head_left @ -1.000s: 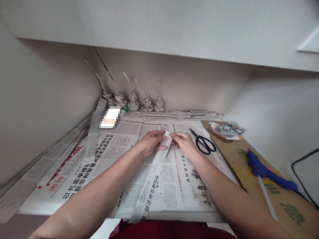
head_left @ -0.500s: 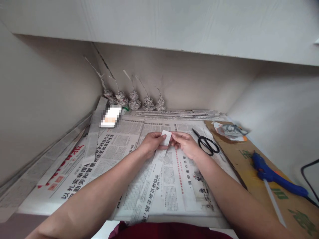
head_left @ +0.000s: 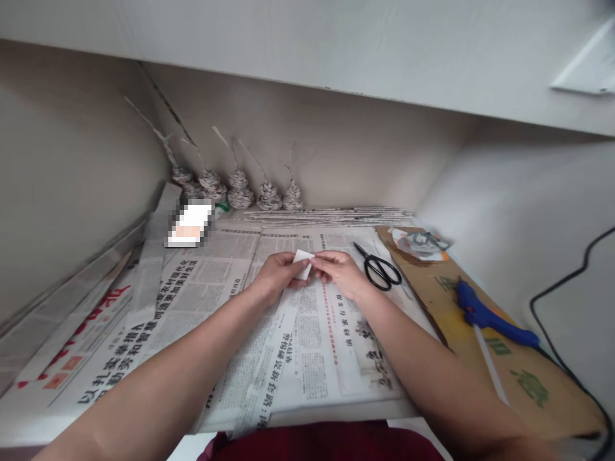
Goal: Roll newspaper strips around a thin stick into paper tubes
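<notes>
A long newspaper strip (head_left: 276, 365) runs from the table's front edge up to my hands, and its blank white end (head_left: 303, 264) shows between them. My left hand (head_left: 277, 276) is closed on that end, its thumb lying across the white face. From the other side, the thumb and fingers of my right hand (head_left: 339, 271) pinch the upper right corner. Fingertips beneath the paper are hidden. Black-handled scissors (head_left: 379, 269) rest just right of my right hand, with their points toward the back.
Several woven paper gourds (head_left: 239, 192) stand along the back wall, beside thin paper rods (head_left: 331, 216). A blurred-out phone (head_left: 189, 224) lies at the left. Cardboard (head_left: 485, 378) at the right bears a blue glue gun (head_left: 494, 323). A low shelf edge (head_left: 327, 89) overhangs.
The view has swung right, so everything sits further left in the picture. The strip's white end is turned a little, and my right thumb now presses on its corner.
</notes>
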`<state>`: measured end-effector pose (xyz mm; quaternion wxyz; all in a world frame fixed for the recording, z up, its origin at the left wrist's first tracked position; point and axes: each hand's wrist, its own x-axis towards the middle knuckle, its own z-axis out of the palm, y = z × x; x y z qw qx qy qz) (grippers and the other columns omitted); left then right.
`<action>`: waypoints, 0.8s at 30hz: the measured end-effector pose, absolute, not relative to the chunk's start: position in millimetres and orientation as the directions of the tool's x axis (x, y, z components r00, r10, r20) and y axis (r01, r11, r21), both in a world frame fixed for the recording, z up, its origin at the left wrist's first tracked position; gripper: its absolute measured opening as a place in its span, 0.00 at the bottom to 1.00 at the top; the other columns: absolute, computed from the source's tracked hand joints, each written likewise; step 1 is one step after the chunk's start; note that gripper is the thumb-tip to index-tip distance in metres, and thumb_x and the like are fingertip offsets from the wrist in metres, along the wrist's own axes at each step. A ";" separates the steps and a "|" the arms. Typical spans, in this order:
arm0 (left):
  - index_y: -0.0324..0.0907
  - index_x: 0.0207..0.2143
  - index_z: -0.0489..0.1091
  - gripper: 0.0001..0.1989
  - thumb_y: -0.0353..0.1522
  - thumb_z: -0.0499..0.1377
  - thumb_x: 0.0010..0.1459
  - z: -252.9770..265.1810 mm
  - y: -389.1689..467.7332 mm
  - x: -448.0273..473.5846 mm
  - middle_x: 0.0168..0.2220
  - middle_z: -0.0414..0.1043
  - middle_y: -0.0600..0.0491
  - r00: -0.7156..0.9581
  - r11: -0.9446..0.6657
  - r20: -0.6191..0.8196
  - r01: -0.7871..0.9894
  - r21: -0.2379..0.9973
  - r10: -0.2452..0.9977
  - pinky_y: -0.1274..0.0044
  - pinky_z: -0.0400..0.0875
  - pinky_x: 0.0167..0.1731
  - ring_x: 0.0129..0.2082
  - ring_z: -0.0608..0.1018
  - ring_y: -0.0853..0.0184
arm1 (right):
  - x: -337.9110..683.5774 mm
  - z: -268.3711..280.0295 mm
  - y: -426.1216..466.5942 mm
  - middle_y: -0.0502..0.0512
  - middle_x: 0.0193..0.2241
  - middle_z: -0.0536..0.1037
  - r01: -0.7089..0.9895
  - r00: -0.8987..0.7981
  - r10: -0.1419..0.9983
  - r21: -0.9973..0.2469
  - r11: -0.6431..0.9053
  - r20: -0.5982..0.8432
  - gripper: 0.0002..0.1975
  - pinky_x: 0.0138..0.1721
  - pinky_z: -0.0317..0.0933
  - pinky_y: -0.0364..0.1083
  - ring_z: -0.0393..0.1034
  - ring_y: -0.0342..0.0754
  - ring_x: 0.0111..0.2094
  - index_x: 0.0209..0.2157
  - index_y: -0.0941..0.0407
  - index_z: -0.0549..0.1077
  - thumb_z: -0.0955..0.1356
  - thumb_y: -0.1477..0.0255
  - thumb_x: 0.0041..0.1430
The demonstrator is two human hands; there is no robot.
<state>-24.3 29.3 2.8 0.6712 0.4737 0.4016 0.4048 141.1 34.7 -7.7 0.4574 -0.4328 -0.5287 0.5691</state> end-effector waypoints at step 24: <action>0.35 0.36 0.72 0.17 0.38 0.64 0.46 3.3 27.6 -22.1 0.29 0.73 0.48 0.359 0.217 -0.150 -0.155 0.964 0.921 0.78 0.73 0.26 0.26 0.75 0.70 | 145.3 -10.6 37.0 0.50 0.20 0.73 -0.087 -0.238 0.971 -0.995 -0.058 -0.036 0.17 0.19 0.52 0.39 0.65 0.40 0.22 0.36 0.58 0.77 0.74 0.65 0.43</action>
